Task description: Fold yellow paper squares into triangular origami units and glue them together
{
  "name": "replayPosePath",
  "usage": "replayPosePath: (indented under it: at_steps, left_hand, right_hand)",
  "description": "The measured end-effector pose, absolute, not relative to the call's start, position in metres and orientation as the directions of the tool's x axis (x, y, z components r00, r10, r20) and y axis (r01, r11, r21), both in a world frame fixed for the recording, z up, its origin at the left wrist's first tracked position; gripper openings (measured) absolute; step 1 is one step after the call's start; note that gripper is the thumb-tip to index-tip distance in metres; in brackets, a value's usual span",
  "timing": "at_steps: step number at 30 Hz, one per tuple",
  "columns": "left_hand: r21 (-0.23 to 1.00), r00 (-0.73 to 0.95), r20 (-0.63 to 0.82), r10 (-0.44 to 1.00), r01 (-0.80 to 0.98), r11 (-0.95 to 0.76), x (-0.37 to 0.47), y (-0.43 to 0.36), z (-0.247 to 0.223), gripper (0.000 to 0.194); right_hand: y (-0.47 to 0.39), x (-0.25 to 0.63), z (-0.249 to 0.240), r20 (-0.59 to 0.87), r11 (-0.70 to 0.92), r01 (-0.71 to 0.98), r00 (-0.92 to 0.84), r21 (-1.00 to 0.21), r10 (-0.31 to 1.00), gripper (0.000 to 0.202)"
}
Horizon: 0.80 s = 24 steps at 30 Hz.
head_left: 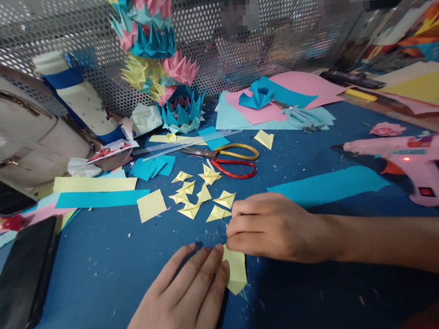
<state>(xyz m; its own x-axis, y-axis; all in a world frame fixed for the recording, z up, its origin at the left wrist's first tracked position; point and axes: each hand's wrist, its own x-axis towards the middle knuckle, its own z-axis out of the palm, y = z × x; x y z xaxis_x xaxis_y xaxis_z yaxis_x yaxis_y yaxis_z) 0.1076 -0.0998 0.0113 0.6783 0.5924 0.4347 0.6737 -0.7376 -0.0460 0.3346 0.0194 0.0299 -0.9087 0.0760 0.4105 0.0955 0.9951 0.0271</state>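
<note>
Head view: one yellow paper piece [236, 269], pale, creased, lying on the blue tabletop [99, 277] between the hands, its lower end pointed.

Left hand [188, 295]: palm down, fingers flat and slightly spread, fingertips at the paper's left edge. Light pressure there could let the sheet slide or twist, setting a crease askew.

Right hand [274, 226]: fingers curled in at the paper's top edge; whether they pinch it cannot be told. An uneven pull from this side could tear or crumple thin paper.

Folded yellow pieces [190, 211]: a loose cluster just beyond, the nearest close by the right fingers. A knuckle's sweep could scatter or flatten them.

Blue paper strip [329, 186]: behind the right forearm, light enough to be dragged by it.

Scissors [214, 154]: red and yellow handles, beyond the cluster; a careless reach across could meet the blades.

Pink glue gun [420, 154]: to the right, indicator lit red, nozzle towards the scissors. Probably hot; a burn, or glue dripped on the table, is the graver hazard.

Paper tower [182, 109]: multicoloured points, at the back, crushable if knocked.
</note>
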Motion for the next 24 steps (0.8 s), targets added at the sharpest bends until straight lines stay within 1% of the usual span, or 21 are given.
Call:
replayPosePath:
  at_steps: [5, 10, 12, 15, 17, 19, 22, 24]
  left_hand:
    - [-0.049, 0.694, 0.426, 0.58, 0.658, -0.752, 0.105, -0.098, 0.013, 0.036]
    - [-0.074, 0.737, 0.387, 0.555, 0.624, -0.778, 0.102, -0.092, 0.02, 0.039]
    - [-0.087, 0.749, 0.372, 0.549, 0.616, -0.783, 0.102, -0.091, 0.022, 0.039]
    - [-0.105, 0.762, 0.36, 0.538, 0.606, -0.788, 0.101, -0.091, 0.024, 0.039]
    - [-0.108, 0.769, 0.355, 0.533, 0.599, -0.793, 0.1, -0.092, 0.025, 0.039]
    - [-0.1, 0.77, 0.347, 0.535, 0.598, -0.795, 0.1, -0.092, 0.025, 0.039]
    - [-0.081, 0.771, 0.332, 0.543, 0.597, -0.798, 0.099, -0.092, 0.025, 0.04]
    - [-0.069, 0.772, 0.325, 0.547, 0.596, -0.8, 0.099, -0.093, 0.025, 0.04]
  right_hand:
    - [0.022, 0.336, 0.032, 0.402, 0.997, 0.063, -0.915, 0.038, 0.043, 0.03]
    - [0.025, 0.336, 0.032, 0.359, 0.998, 0.057, -0.932, 0.019, 0.046, 0.025]
    - [0.025, 0.336, 0.036, 0.304, 0.998, 0.034, -0.953, 0.053, 0.017, 0.026]
    - [0.025, 0.337, 0.049, 0.164, 0.995, -0.011, -0.986, 0.101, -0.027, 0.027]
    - [0.025, 0.338, 0.058, 0.091, 0.998, -0.011, -0.996, 0.058, -0.017, 0.024]
    - [0.026, 0.34, 0.062, 0.061, 1.0, 0.015, -0.998, -0.017, 0.016, 0.024]
    - [0.026, 0.339, 0.057, 0.104, 0.983, 0.079, -0.99, -0.164, 0.097, 0.027]
    - [0.026, 0.337, 0.048, 0.153, 0.946, 0.159, -0.966, -0.281, 0.208, 0.025]
